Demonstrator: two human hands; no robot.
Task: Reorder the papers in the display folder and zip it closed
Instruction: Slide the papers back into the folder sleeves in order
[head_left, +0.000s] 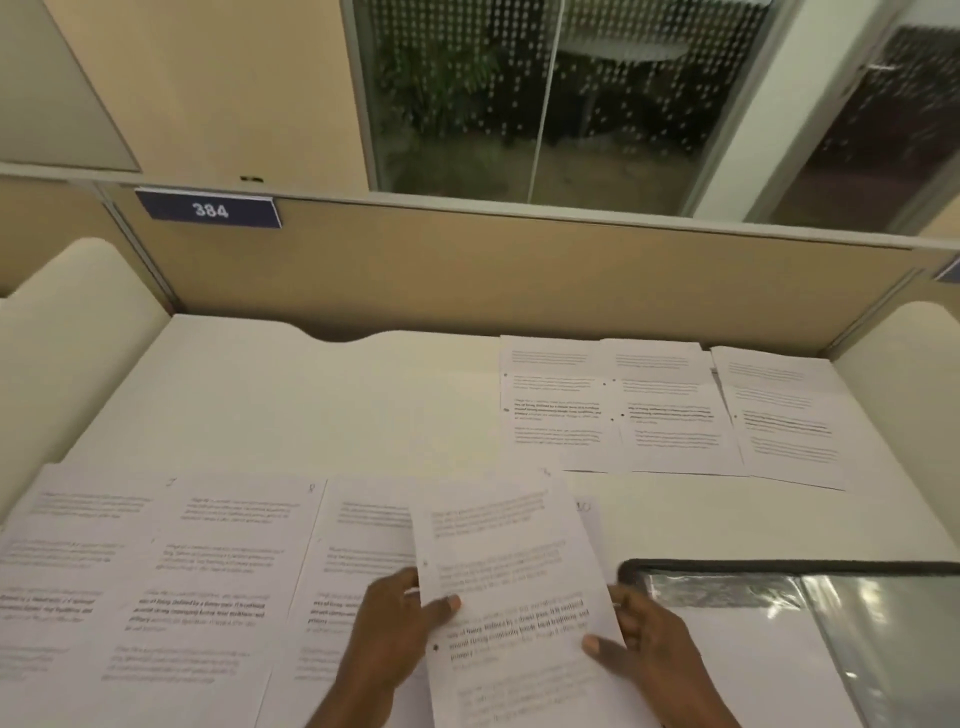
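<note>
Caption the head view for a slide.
Left hand and right hand hold a printed sheet over spread pages, folder open.

A printed sheet (514, 587) is held tilted between the left hand (395, 634) and right hand (649, 649). Other sheets lie flat in a near-left row (156, 571) and a far-right row (665, 410). The black-edged folder (779, 564) lies open near right, its clear sleeves showing.

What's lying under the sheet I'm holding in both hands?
Another printed page of the near row lies on the desk beneath the held sheet; its right side is covered.
</note>
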